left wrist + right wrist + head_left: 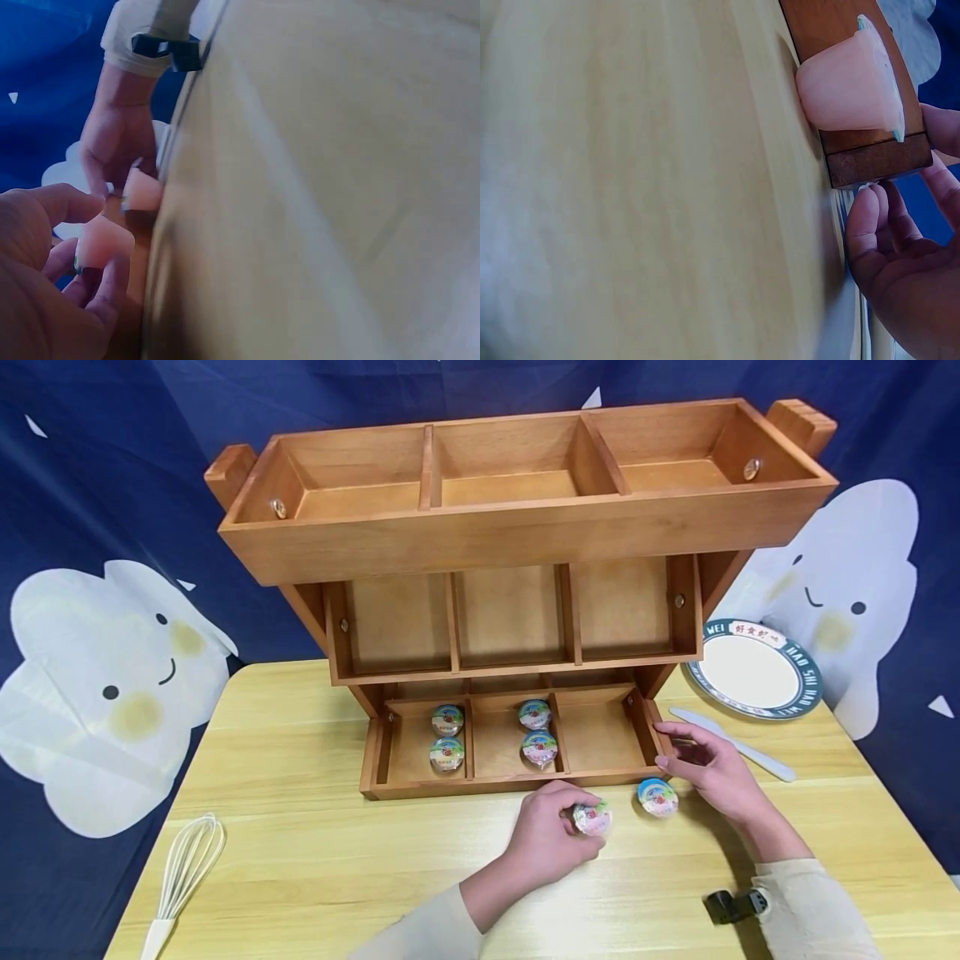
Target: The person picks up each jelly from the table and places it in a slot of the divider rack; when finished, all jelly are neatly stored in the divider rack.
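Note:
My left hand (pixel 551 831) grips a small jelly cup (pixel 592 818) between thumb and fingers, just in front of the wooden shelf's bottom tray (pixel 450 792). Its pale pink side (pixel 105 244) shows in the left wrist view. At the tray's right front corner, my right hand (pixel 720 772) holds the edge with thumb and fingertips. Another pink jelly cup (pixel 658 797) stands on the table by that corner, beside the right thumb. Two jelly cups (pixel 447 753) sit in the tray's left compartment and two more (pixel 538 749) in the middle one; the right compartment (pixel 603 739) holds none.
Above the bottom tray, the shelf's middle tier (pixel 517 618) and top tier (pixel 525 535) each have three compartments. A plate (pixel 813 681) and a pale knife (pixel 757 758) lie to the right. A white whisk (pixel 180 872) lies at the left.

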Demonstrator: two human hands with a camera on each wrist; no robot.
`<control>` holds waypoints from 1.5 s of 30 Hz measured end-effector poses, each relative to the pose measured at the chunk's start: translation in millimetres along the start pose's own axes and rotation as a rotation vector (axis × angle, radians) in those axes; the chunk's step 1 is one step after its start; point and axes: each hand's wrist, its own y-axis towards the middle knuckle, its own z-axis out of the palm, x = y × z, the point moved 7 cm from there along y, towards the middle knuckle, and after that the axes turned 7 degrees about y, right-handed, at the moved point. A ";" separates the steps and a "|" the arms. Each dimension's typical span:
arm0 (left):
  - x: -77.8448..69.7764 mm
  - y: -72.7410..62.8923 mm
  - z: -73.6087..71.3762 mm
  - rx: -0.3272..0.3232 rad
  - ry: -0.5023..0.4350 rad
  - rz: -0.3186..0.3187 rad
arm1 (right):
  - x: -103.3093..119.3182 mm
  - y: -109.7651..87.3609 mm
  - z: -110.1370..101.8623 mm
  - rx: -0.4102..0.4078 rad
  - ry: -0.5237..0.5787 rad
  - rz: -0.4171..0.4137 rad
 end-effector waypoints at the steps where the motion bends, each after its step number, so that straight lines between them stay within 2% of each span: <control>1: -2.7 0.0 -2.4 0.005 -0.005 0.009 | -0.1 -0.2 0.0 0.000 0.003 -0.001; 5: -14.4 3.0 -12.7 0.016 -0.010 0.036 | -0.4 -0.6 -0.3 -0.001 0.001 -0.007; 10: -26.4 14.3 -23.5 0.000 -0.023 0.061 | -0.2 -0.4 -0.3 -0.003 -0.009 -0.001; 20: -41.8 53.4 -33.8 -0.097 -0.043 0.120 | 0.3 0.3 -0.3 -0.002 -0.008 0.012; 25: -51.0 70.1 -33.8 -0.116 -0.040 0.124 | -0.8 0.6 -0.9 -0.004 -0.005 0.016; 30: -47.8 88.2 -24.3 -0.106 -0.027 0.076 | -1.3 1.0 -1.7 -0.009 -0.005 0.029; 37: -36.8 111.3 -12.9 -0.164 0.041 0.021 | -2.2 1.7 -1.3 0.002 -0.008 0.020; 45: -23.2 124.5 -0.9 -0.188 0.068 -0.050 | -2.0 2.0 -1.1 0.003 -0.006 0.006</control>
